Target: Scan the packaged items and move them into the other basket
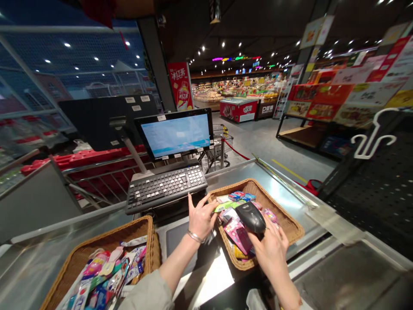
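Observation:
My left hand pinches one end of a slim green packet between thumb and forefinger, at the left rim of a wicker basket. In my right hand is a black barcode scanner, its head tilted over the basket near the packet's other end. Small packaged goods lie in the basket, among them a pink packet and blue-and-red boxes. The scanner hides part of the pile. A second wicker basket, also holding many small packets, stands left of my left forearm.
Beyond my left hand are a black keyboard and a lit monitor, with another dark screen beside it. The metal counter runs across. A white hook hanger hangs at right.

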Demonstrator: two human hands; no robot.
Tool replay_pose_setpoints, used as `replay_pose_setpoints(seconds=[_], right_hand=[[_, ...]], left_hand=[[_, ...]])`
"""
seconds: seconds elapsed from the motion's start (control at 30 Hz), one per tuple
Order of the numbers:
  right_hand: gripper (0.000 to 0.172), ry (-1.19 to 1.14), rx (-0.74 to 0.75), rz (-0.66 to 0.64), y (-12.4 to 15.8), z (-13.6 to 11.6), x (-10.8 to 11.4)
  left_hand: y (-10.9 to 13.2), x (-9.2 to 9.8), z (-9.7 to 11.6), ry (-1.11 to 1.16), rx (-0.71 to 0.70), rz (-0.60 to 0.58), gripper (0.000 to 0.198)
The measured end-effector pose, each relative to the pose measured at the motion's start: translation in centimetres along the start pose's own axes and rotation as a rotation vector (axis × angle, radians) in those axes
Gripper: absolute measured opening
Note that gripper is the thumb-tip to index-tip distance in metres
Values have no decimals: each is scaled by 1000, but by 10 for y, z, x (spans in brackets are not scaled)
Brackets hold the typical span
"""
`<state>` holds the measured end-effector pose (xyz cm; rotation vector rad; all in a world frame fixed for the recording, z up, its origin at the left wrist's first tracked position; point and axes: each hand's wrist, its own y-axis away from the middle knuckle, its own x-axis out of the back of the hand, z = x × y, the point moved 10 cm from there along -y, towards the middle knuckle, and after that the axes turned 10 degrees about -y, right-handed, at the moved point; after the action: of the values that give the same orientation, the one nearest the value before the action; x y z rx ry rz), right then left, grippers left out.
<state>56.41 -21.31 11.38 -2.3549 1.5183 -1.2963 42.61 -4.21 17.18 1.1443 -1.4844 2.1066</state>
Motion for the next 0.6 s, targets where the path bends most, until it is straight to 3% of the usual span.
replay_pose_setpoints(seconds=[0.27,0.6], right_hand=[[53,10,-68,55,-9,35,14],[59,13,-181,84,-24,74,36]], left_hand=[[-12,-31,17,27,-40,-27,28],[-26,-85,43,104,-77,-128,27]])
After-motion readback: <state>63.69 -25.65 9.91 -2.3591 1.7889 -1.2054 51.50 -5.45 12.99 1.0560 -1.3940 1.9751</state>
